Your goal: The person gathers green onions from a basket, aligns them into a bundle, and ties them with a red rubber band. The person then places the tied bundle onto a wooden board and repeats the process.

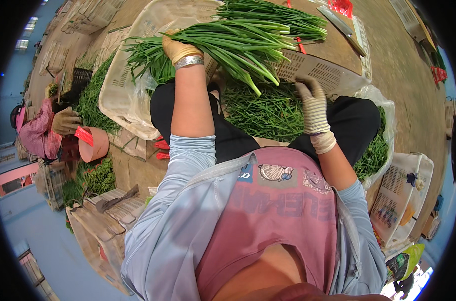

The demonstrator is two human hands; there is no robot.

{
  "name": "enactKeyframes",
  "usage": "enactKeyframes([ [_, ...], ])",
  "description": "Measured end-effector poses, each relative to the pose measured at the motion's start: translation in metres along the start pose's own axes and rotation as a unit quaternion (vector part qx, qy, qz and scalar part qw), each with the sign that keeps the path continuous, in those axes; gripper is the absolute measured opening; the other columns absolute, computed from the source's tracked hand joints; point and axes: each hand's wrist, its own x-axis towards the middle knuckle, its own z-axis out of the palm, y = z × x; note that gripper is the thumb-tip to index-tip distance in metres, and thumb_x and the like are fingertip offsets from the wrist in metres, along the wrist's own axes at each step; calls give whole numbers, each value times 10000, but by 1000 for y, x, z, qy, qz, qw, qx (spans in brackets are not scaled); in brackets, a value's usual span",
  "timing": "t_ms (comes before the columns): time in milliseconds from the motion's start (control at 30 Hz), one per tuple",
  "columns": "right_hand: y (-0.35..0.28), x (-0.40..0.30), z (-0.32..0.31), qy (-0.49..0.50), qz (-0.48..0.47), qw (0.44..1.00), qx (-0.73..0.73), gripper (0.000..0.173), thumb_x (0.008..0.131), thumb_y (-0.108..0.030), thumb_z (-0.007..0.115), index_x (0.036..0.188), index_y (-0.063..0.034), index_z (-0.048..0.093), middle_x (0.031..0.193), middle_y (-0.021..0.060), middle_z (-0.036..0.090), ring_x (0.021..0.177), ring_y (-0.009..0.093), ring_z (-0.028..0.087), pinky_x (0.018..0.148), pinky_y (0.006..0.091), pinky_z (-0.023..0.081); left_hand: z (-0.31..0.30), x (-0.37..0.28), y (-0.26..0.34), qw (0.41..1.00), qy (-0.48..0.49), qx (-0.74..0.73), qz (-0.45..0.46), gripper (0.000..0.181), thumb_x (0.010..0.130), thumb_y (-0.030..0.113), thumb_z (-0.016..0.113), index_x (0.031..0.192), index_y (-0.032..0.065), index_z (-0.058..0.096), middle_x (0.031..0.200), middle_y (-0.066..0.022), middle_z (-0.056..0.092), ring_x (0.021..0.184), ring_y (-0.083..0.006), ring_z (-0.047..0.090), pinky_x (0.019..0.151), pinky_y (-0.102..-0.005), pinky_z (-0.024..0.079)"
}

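My left hand (181,47), in a yellowish glove with a silvery band at the wrist, grips a bundle of long green garlic chives (235,37) by the leafy part. The pale stem ends point right. My right hand (312,105), in a striped knit glove, holds nothing, with its fingers apart and slightly bent. It hangs over loose green trimmings (265,113) between my legs. Another chive bundle (277,19) lies on a brown board (314,56) upon a white plastic crate (307,71). A long metal blade (334,20) rests at the board's far right.
A large white basket (109,94) with plastic film and greens stands at left. Red strips (300,45) lie on the board. At far left a person in a checked shirt (37,133) works beside a pink bucket (96,145). A white crate (401,199) stands at right.
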Motion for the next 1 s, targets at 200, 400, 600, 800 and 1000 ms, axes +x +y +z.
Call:
enactKeyframes([
  [200,-24,25,52,-31,107,993,49,375,862,-116,658,1199,26,579,995,90,669,848,161,618,761,276,499,28,-36,-5,999,37,-8,4,199,793,263,529,833,69,532,873,-89,591,780,-294,587,751,-495,537],
  [400,-12,39,66,15,150,981,119,260,841,11,591,1095,50,634,942,117,694,799,165,656,749,263,535,19,-30,1,999,31,-24,20,164,759,236,586,751,102,492,784,-48,524,714,-235,521,694,-430,497],
  [600,20,54,56,66,-9,997,-26,220,870,-34,598,1082,20,622,887,95,678,753,148,620,693,277,516,31,-46,-8,999,15,-16,25,181,757,234,596,728,108,470,737,-33,504,635,-231,488,613,-429,468],
  [800,16,52,22,97,-40,992,-65,196,838,-124,673,961,25,637,883,105,673,779,167,606,741,290,489,12,-21,5,999,1,-47,20,194,774,258,571,699,125,452,707,-19,495,623,-222,477,606,-414,462],
  [1000,69,29,-59,-121,54,865,-483,422,826,-408,677,1168,-160,674,1034,197,671,1001,353,639,924,412,485,7,-11,19,999,5,-38,-21,194,796,304,515,707,141,459,732,1,522,679,-205,501,667,-422,460],
])
